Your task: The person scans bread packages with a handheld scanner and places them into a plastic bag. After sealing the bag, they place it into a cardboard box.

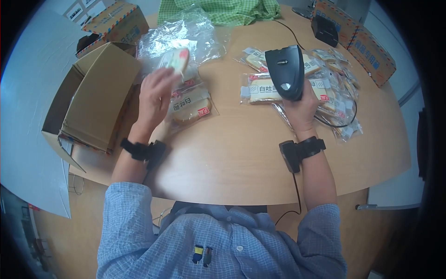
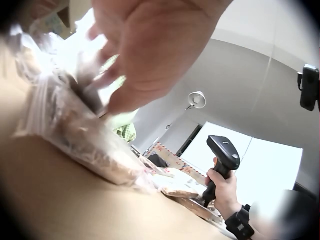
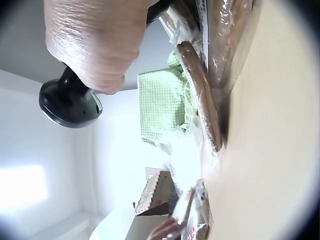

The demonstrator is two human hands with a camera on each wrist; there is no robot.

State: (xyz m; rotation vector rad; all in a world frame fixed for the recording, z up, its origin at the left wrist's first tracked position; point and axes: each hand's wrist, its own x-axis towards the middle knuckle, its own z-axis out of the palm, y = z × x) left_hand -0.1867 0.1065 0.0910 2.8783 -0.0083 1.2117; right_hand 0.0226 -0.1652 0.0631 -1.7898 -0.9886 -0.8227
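Observation:
My right hand (image 1: pixel 302 109) grips a black handheld barcode scanner (image 1: pixel 284 69) by its handle, held up over wrapped bread slices (image 1: pixel 265 90) on the right of the table. The scanner (image 2: pixel 223 151) also shows in the left wrist view, its head tilted. On the left, my left hand (image 1: pixel 155 95), blurred, pinches a wrapped slice of bread (image 1: pixel 179 59) with a red patch at its corner. That slice stands raised above other packs; a white-bread pack (image 1: pixel 190 109) lies just below on the table. In the left wrist view, the fingers (image 2: pixel 112 75) partly hide the held pack.
An open cardboard box (image 1: pixel 93 102) stands at the left edge, with a patterned carton (image 1: pixel 118 28) behind it. Crumpled clear plastic (image 1: pixel 186 39) and a green checked cloth (image 1: pixel 223 11) lie at the back. More wrapped bread (image 1: pixel 337 100) is piled at right, near a cable (image 1: pixel 355 114).

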